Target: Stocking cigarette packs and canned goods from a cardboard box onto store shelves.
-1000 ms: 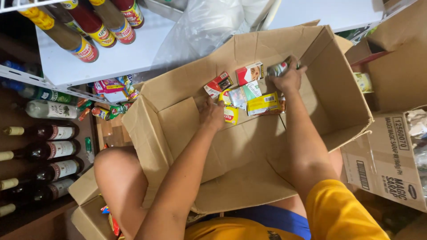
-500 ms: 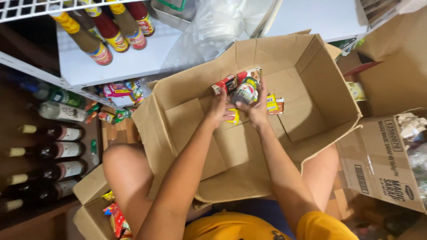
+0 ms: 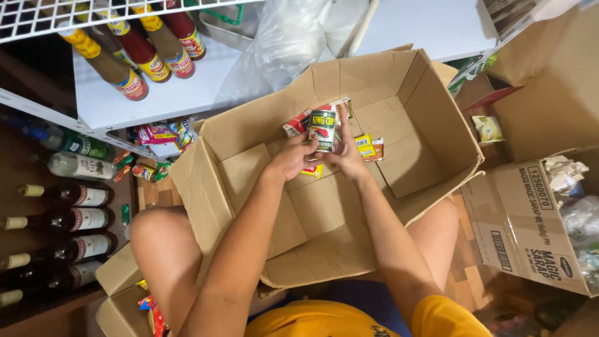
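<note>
Both hands meet near the upper middle of the frame, inside a large open cardboard box (image 3: 399, 125). The left hand (image 3: 292, 157) and the right hand (image 3: 349, 153) close their fingers around a small green and red can (image 3: 322, 129), held upright between them above the box floor. Behind the can, small red and yellow packets (image 3: 368, 146) lie against the box's far wall. At the upper left, sauce bottles (image 3: 134, 53) with red and yellow labels lie on a white shelf (image 3: 168, 97), with a crumpled clear plastic bag (image 3: 281, 43) beside them. Dark wine bottles (image 3: 68, 218) are stacked along the left edge. A second printed carton (image 3: 530, 237) stands at the lower right, holding crumpled wrappers.
</note>
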